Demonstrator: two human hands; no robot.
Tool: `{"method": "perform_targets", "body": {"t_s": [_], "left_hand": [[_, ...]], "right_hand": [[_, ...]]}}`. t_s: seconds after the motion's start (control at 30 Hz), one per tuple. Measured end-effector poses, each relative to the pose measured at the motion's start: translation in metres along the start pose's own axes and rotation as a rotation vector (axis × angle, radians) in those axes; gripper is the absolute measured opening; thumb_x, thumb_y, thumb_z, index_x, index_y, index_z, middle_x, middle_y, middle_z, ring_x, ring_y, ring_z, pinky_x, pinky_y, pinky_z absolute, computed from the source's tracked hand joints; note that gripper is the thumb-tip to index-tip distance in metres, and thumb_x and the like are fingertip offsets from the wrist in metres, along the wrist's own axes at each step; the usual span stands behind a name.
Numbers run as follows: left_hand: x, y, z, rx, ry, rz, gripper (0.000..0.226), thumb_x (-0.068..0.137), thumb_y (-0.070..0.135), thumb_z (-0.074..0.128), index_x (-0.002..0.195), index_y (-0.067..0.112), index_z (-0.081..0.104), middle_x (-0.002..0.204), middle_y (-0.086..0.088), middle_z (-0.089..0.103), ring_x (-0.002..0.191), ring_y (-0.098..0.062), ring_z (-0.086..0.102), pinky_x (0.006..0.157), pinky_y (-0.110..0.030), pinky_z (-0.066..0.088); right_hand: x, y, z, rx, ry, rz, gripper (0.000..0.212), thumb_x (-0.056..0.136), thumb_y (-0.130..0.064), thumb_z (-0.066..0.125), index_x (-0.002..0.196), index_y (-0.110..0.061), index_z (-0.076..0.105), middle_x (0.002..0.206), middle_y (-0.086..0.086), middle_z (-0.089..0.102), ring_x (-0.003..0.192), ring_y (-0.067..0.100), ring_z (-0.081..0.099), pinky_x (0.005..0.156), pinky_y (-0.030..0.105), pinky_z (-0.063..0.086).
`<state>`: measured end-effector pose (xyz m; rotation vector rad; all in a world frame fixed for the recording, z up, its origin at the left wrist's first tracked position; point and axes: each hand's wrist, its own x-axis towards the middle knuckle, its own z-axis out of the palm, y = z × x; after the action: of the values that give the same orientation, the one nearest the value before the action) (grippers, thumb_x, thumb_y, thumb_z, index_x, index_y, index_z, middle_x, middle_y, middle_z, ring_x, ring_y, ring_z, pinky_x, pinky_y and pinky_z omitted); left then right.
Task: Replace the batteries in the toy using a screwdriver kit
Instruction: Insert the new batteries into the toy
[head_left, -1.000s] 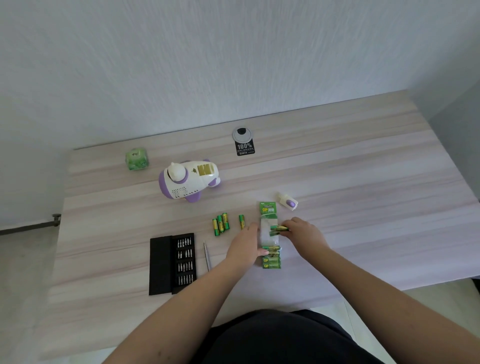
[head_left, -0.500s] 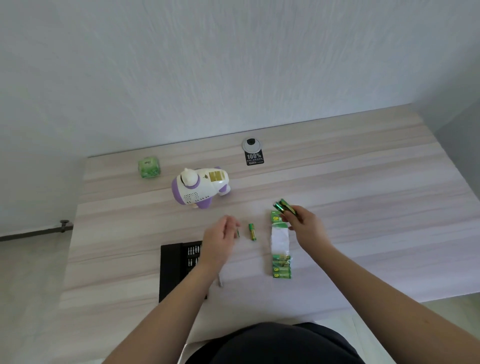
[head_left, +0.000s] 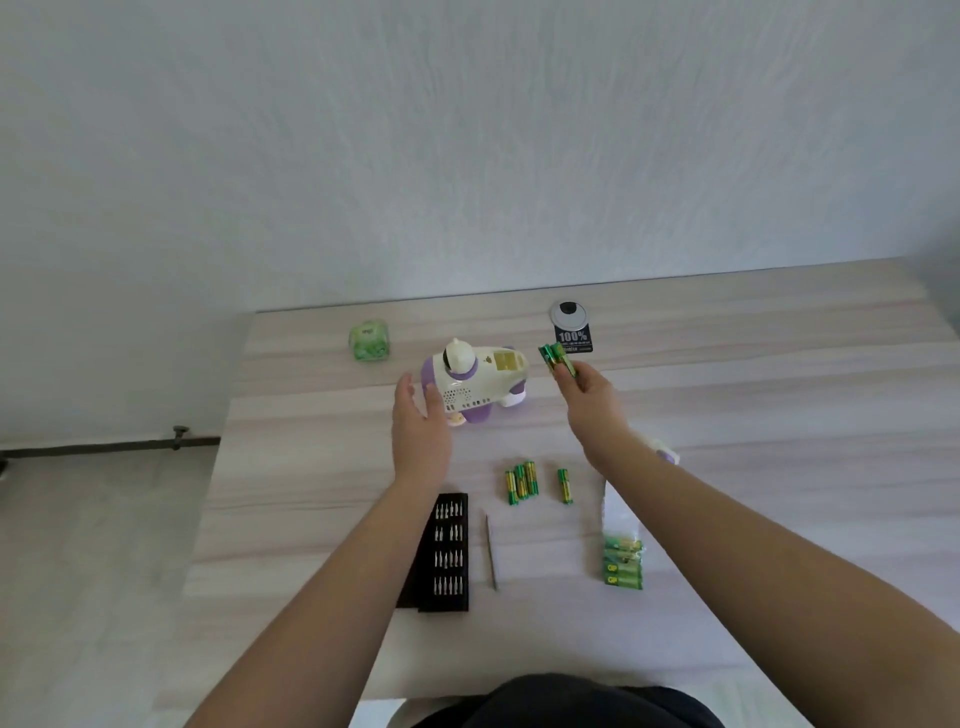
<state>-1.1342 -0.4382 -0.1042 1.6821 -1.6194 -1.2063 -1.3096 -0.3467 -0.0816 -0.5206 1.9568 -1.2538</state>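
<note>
- Nearest the person, at about 5 o'clock on the table (head_left: 779, 415), lies the battery pack (head_left: 623, 564), green cells behind clear plastic with a white card above them; the print on it is too small to read.
- At 7 o'clock sits the black bit case (head_left: 447, 553), lid open, rows of small metal bits showing.
- Just right of it lies the slim screwdriver handle (head_left: 491, 552), on its own, touching nothing.
- Further up, dead centre, three loose batteries (head_left: 521, 481) huddle together, with a single battery (head_left: 564, 486) just to their right.
- Left hand (head_left: 420, 434) is open, fingers straight and spread, right beside the toy's near-left end; whether it touches I cannot tell.
- The toy (head_left: 475, 382), white with purple trim, lies on its side at 11 o'clock, a yellowish panel facing up.
- Right hand (head_left: 595, 397) pinches a clutch of green batteries (head_left: 557, 357) in its fingertips, held above the table just right of the toy.
- Behind them, at 12 o'clock, a black tag (head_left: 573, 340) reads "100%", under a round grey cable cover (head_left: 569, 313).
- Far left, a small green cube (head_left: 369, 340) carries writing too blurred to read.
</note>
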Motion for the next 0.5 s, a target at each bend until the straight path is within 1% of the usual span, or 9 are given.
{"method": "perform_targets", "body": {"t_s": [0.03,0.07,0.13,0.17,0.23,0.27,0.37,0.43,0.5], "left_hand": [[-0.001,0.003,0.003,-0.017,-0.039,-0.006,0.050,0.102,0.037,0.038,0.149,0.021,0.030,0.147,-0.003,0.045,0.132,-0.022,0.044,0.105,-0.032,0.036],[-0.002,0.006,0.005,-0.037,-0.060,0.003,0.048,0.103,0.036,0.038,0.148,0.024,0.032,0.145,-0.001,0.047,0.130,-0.020,0.046,0.100,-0.029,0.037],[-0.005,0.009,0.008,-0.074,-0.067,0.035,0.042,0.103,0.030,0.038,0.145,0.027,0.038,0.140,0.004,0.051,0.123,-0.014,0.049,0.093,-0.022,0.035],[-0.006,0.010,0.009,-0.085,-0.065,0.043,0.041,0.103,0.028,0.038,0.144,0.028,0.039,0.139,0.006,0.051,0.119,-0.010,0.049,0.093,-0.021,0.034],[-0.005,0.009,0.009,-0.083,-0.074,0.047,0.043,0.103,0.026,0.037,0.146,0.031,0.037,0.139,0.010,0.050,0.114,-0.004,0.045,0.093,-0.020,0.033],[-0.004,0.008,0.010,-0.072,-0.086,0.042,0.044,0.103,0.026,0.038,0.146,0.032,0.036,0.140,0.011,0.048,0.113,-0.002,0.043,0.094,-0.020,0.032],[0.001,0.005,0.011,-0.050,-0.131,0.031,0.046,0.103,0.028,0.039,0.149,0.032,0.034,0.146,0.013,0.044,0.113,0.002,0.042,0.096,-0.018,0.031],[0.005,0.003,0.010,-0.033,-0.153,0.045,0.046,0.103,0.029,0.039,0.149,0.031,0.034,0.147,0.013,0.043,0.113,0.003,0.042,0.096,-0.016,0.030],[0.012,0.001,0.010,-0.006,-0.185,0.078,0.045,0.103,0.030,0.040,0.148,0.033,0.035,0.147,0.012,0.043,0.120,-0.001,0.045,0.101,-0.021,0.034]], "right_hand": [[0.005,-0.003,0.006,0.012,0.011,0.013,0.020,0.099,-0.039,0.046,0.105,-0.027,0.060,0.097,0.011,0.065,0.082,0.016,0.054,0.067,0.029,0.041],[0.009,-0.006,0.011,0.006,0.022,0.025,0.023,0.099,-0.039,0.045,0.107,-0.024,0.060,0.094,0.008,0.065,0.082,0.017,0.055,0.066,0.029,0.041],[0.016,-0.011,0.020,-0.026,0.033,0.036,0.028,0.100,-0.039,0.043,0.112,-0.018,0.059,0.084,0.000,0.060,0.074,0.015,0.053,0.060,0.029,0.039],[0.018,-0.013,0.025,-0.037,0.032,0.039,0.028,0.100,-0.038,0.043,0.111,-0.018,0.058,0.080,-0.002,0.058,0.070,0.014,0.051,0.058,0.029,0.038],[0.021,-0.013,0.032,-0.021,0.027,0.065,0.026,0.100,-0.037,0.043,0.110,-0.019,0.058,0.078,-0.003,0.058,0.071,0.015,0.051,0.059,0.029,0.039],[0.022,-0.012,0.034,0.001,0.024,0.085,0.025,0.100,-0.037,0.043,0.109,-0.020,0.058,0.079,-0.002,0.059,0.072,0.016,0.051,0.062,0.030,0.041],[0.020,-0.006,0.037,0.077,0.030,0.109,0.026,0.100,-0.038,0.043,0.109,-0.020,0.059,0.083,-0.001,0.063,0.080,0.018,0.056,0.078,0.036,0.049],[0.018,0.000,0.036,0.115,0.030,0.115,0.026,0.099,-0.038,0.044,0.111,-0.021,0.060,0.095,0.000,0.065,0.092,0.021,0.060,0.087,0.039,0.050],[0.016,0.008,0.033,0.136,0.026,0.130,0.025,0.098,-0.040,0.045,0.112,-0.024,0.059,0.104,0.001,0.065,0.101,0.021,0.061,0.094,0.042,0.050]]}}
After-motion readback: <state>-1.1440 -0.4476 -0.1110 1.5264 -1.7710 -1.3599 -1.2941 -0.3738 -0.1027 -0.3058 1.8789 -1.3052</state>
